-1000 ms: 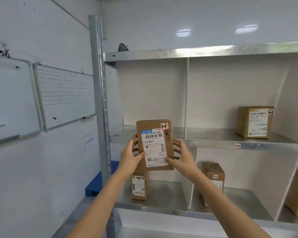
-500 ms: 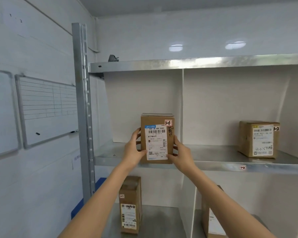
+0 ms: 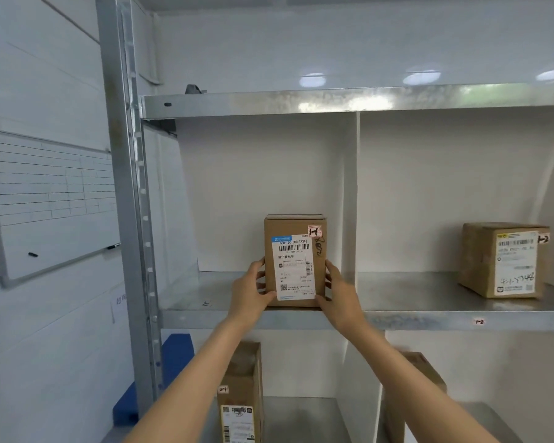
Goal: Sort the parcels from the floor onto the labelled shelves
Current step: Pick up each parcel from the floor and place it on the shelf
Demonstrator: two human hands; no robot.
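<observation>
On shelf (image 3: pixel 413 292), parcel (image 3: pixel 295 260), perhaps resting, between left hand (image 3: pixel 248 290), right hand (image 3: pixel 338 292)

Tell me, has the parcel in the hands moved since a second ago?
Yes. The parcel went up and inward: it hung in front of the shelf, and now its base sits on it.

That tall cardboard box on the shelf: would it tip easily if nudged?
Probably somewhat: the parcel stands upright on its small end, near the front edge of the shelf. It looks stiff, its edges square between the left hand and right hand. Plain cardboard likely isn't slippery.
</observation>
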